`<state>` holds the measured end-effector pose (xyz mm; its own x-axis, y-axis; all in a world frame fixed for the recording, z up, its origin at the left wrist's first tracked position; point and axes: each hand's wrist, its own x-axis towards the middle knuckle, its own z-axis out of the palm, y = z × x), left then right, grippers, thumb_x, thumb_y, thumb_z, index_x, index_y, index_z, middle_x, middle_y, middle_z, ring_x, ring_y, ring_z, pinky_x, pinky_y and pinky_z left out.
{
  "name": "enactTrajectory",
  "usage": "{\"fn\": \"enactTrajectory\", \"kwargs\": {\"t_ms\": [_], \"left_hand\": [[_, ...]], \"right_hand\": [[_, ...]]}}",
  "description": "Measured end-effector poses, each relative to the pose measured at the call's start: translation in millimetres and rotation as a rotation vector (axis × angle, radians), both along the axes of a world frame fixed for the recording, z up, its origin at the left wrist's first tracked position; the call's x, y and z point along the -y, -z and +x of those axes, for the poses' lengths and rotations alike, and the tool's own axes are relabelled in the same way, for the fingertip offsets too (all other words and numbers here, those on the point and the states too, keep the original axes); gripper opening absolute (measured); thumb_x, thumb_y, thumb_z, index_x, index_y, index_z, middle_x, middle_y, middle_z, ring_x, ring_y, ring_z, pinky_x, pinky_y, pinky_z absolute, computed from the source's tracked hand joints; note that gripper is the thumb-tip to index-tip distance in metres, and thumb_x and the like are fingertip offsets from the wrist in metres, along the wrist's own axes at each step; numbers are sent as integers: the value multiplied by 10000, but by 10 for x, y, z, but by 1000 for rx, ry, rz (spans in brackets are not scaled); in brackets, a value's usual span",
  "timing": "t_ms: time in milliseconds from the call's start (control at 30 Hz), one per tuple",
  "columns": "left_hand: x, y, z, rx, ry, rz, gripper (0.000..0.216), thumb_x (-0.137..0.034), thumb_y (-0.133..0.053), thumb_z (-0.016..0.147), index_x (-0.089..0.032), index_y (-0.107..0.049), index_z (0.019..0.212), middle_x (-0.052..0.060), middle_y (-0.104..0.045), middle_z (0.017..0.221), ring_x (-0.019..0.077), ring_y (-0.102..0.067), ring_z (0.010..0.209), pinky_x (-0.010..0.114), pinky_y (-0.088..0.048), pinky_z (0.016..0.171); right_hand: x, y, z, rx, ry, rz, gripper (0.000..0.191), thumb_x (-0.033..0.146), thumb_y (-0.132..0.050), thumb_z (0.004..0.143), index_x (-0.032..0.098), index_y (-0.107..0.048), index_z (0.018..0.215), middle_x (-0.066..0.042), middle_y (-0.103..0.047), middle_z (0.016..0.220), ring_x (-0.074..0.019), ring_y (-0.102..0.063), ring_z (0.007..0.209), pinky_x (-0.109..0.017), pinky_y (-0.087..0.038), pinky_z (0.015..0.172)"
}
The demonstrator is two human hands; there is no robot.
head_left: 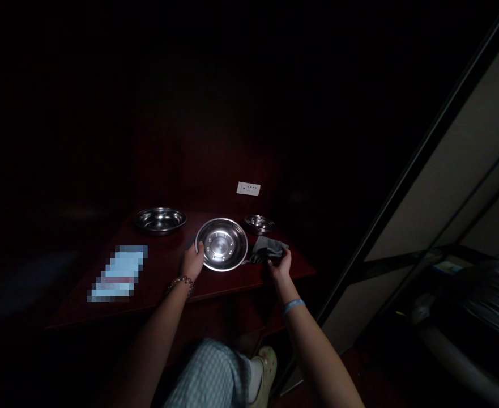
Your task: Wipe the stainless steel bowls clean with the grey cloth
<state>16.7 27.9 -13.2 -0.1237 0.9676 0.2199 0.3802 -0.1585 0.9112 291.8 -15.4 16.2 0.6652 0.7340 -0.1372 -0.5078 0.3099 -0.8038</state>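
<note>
A round steel plate [222, 245] sits tilted toward me on the dark red table [160, 283]. My left hand [192, 262] grips its left rim, fingers curled around the edge. My right hand [280, 264] is closed on a grey cloth [268, 250] that lies just right of the plate. A beaded bracelet is on my left wrist and a light blue band on my right.
A wider steel dish [160, 220] stands at the back left and a small steel bowl [259, 224] behind the cloth. A blurred light blue card [118, 273] lies on the left. A white socket plate [248, 188] is on the wall. A dark-framed panel [436, 170] rises at right.
</note>
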Motion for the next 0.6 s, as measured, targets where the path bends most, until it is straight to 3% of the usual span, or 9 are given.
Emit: {"fn": "enactTrajectory", "kwargs": {"t_ms": [100, 233, 433, 500, 600], "left_hand": [[-16, 15, -1, 3, 10, 13, 399, -364, -368, 991, -158, -689, 1109, 139, -768, 953, 264, -725, 877, 310, -494, 747], [-35, 27, -2, -16, 5, 8, 396, -362, -380, 987, -158, -698, 1104, 146, -771, 947, 276, -732, 892, 313, -501, 749], [-6, 0, 8, 11, 3, 24, 377, -331, -397, 973, -154, -713, 1081, 130, -776, 925, 259, -731, 868, 303, -507, 748], [-2, -5, 11, 14, 4, 29, 379, -332, -398, 969, -151, -714, 1074, 124, -773, 911, 254, -728, 853, 303, -507, 742], [-10, 1, 12, 9, -2, 21, 379, -342, -398, 963, -157, -715, 1056, 120, -767, 893, 254, -725, 839, 305, -506, 733]], "right_hand": [[-67, 53, -24, 9, 35, 12, 129, 346, -532, 849, 237, -571, 791, 34, -685, 666, -136, -658, 588, -221, -508, 544], [-137, 164, -25, 103, 40, -101, 94, 208, -647, 758, 223, -555, 745, 57, -645, 593, -120, -615, 527, -203, -523, 533], [-104, 190, 32, 201, -60, -81, 58, 177, -626, 738, 221, -589, 744, 49, -635, 590, -129, -603, 510, -217, -527, 515], [-83, 150, 63, 231, -66, -71, 48, 199, -615, 744, 219, -614, 788, 46, -649, 622, -141, -627, 549, -231, -542, 548], [-69, 83, 46, 325, 74, -6, 211, 273, -589, 790, 211, -684, 968, 12, -738, 819, -167, -708, 763, -255, -578, 705]]}}
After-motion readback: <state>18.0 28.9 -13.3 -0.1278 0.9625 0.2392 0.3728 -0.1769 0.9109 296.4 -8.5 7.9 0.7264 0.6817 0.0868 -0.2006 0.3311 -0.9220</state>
